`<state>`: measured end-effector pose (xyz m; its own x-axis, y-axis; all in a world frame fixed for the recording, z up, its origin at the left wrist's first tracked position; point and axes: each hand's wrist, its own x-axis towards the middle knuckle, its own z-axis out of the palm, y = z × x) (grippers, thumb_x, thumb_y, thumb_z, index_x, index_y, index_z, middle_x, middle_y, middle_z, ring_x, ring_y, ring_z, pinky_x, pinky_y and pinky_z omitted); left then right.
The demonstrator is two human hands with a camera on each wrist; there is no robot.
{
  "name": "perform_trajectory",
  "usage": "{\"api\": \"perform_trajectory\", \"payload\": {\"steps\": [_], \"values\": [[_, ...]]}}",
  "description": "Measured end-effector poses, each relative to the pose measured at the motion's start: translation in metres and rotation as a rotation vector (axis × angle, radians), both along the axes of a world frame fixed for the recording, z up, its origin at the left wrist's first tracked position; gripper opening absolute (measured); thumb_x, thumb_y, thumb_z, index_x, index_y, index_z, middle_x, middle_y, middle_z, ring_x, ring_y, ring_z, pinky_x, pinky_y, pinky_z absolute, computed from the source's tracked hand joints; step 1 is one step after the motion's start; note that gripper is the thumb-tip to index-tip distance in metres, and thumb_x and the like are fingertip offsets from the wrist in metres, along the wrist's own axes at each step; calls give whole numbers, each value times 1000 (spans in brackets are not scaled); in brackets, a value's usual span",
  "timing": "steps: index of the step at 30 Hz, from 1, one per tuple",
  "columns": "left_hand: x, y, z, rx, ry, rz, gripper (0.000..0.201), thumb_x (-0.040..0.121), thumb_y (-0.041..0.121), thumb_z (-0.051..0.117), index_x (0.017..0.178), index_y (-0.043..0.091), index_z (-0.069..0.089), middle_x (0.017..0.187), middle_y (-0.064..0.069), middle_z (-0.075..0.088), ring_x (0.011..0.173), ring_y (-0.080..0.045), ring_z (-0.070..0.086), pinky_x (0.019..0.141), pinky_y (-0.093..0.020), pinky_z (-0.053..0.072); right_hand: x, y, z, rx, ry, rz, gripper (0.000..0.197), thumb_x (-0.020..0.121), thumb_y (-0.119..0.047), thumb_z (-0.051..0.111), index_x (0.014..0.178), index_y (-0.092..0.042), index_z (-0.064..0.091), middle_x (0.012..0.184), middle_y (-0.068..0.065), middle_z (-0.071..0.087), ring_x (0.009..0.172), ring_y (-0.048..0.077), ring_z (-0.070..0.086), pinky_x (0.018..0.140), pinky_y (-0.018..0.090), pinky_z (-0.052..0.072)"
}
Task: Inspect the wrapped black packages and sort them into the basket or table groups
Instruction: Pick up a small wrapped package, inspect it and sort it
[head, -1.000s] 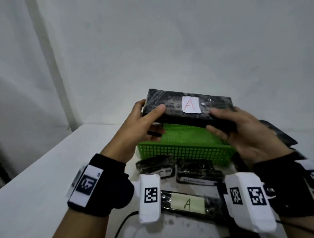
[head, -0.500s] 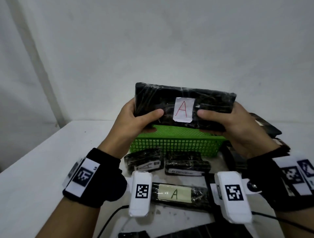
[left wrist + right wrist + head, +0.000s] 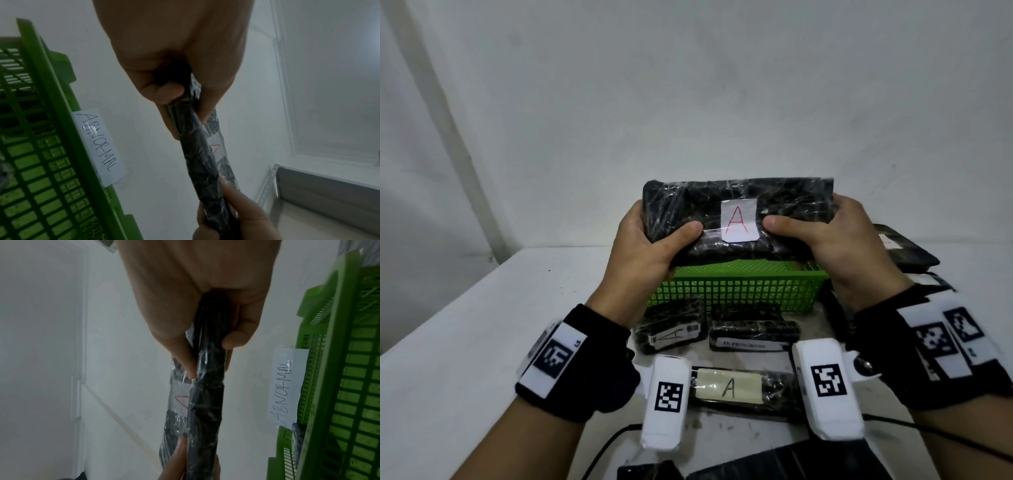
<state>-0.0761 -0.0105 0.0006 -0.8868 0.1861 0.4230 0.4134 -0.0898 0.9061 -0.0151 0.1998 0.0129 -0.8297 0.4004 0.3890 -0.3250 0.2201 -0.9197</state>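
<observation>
I hold a flat black package point(image 3: 787, 202) wrapped in clear film above the green basket point(image 3: 736, 291), its face tilted toward me. A white label point(image 3: 738, 221) with a red "A" sits on its middle. My left hand point(image 3: 650, 246) grips its left end, thumb on the front. My right hand point(image 3: 835, 243) grips its right end the same way. In the wrist views the package point(image 3: 197, 155) point(image 3: 207, 386) shows edge-on between thumb and fingers. The basket point(image 3: 41, 146) point(image 3: 349, 386) carries a paper tag point(image 3: 98, 146) point(image 3: 285, 389) reading "ABNORMAL".
Three wrapped black packages lie on the white table point(image 3: 448, 342) in front of the basket: one point(image 3: 671, 330) marked "A", one point(image 3: 753, 334) with a printed strip, one point(image 3: 743, 390) with a pale "A" label. More dark packages point(image 3: 904, 250) are stacked at the right. A wall stands close behind.
Both hands have tipped the package up from nearly flat until its labelled face turns toward me. It stays above the basket in the same two-handed grip.
</observation>
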Motion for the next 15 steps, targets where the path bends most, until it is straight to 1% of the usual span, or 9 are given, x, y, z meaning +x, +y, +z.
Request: {"api": "perform_trajectory", "payload": {"steps": [1, 3, 5, 6, 8, 9, 11, 13, 15], "values": [[0, -2, -1, -20, -11, -1, 28, 86, 18, 75, 107, 15, 57, 86, 1, 67, 64, -8, 63, 41, -21, 41, 0, 0, 0, 24, -6, -6, 33, 73, -16, 88, 101, -11, 73, 89, 7, 79, 80, 28, 76, 75, 58, 59], [0, -6, 0, -97, -36, -17, 34, 85, 28, 74, 114, 20, 59, 96, 4, 70, 76, -6, 69, 48, -21, 49, 3, 3, 1, 80, -14, 3, 36, 73, -19, 88, 105, -15, 72, 93, 2, 79, 84, 21, 77, 74, 45, 62], [1, -10, 3, -123, -79, -79, 43, 82, 41, 70, 121, 26, 60, 108, 10, 71, 92, -4, 72, 63, -26, 59, 7, 6, 3, 138, -2, -30, 41, 71, -25, 89, 108, -20, 71, 96, -4, 78, 89, 14, 75, 73, 31, 63], [2, -12, 5, -101, -103, -120, 47, 81, 47, 67, 123, 26, 62, 113, 9, 72, 99, -6, 71, 69, -31, 62, 8, 9, 2, 217, -11, -80, 45, 69, -31, 90, 109, -22, 70, 98, -7, 77, 91, 12, 74, 78, 30, 60], [3, -12, 10, -48, -124, -165, 49, 83, 49, 62, 123, 21, 65, 116, 4, 72, 104, -11, 71, 77, -38, 63, 11, 10, 5, 384, -69, -171, 53, 66, -47, 88, 110, -27, 66, 102, -12, 73, 97, 10, 69, 83, 32, 55], [4, -11, 12, -30, -126, -162, 47, 86, 47, 61, 122, 18, 65, 114, 2, 72, 104, -12, 70, 79, -40, 62, 12, 10, 8, 411, -104, -158, 59, 63, -56, 87, 110, -30, 64, 104, -13, 72, 99, 10, 68, 84, 34, 55], [4, -12, 13, 6, -122, -139, 33, 92, 35, 61, 114, 11, 63, 106, 2, 71, 99, -11, 70, 83, -45, 61, 16, 6, 13, 264, -146, 20, 68, 55, -71, 81, 110, -34, 61, 111, -13, 72, 106, 10, 68, 81, 42, 61], [3, -17, 14, 21, -109, -140, 15, 93, 24, 64, 101, 12, 59, 95, 2, 68, 89, -7, 68, 86, -47, 61, 22, 0, 19, 71, -185, 188, 68, 54, -70, 75, 110, -32, 64, 115, -12, 73, 113, 11, 68, 80, 46, 63], [1, -22, 16, 12, -83, -190, 17, 85, 22, 70, 92, 15, 57, 90, 3, 66, 83, -6, 68, 85, -42, 61, 23, -2, 20, 5, -150, 225, 58, 57, -59, 76, 104, -27, 68, 107, -10, 76, 108, 11, 70, 87, 47, 60]]}}
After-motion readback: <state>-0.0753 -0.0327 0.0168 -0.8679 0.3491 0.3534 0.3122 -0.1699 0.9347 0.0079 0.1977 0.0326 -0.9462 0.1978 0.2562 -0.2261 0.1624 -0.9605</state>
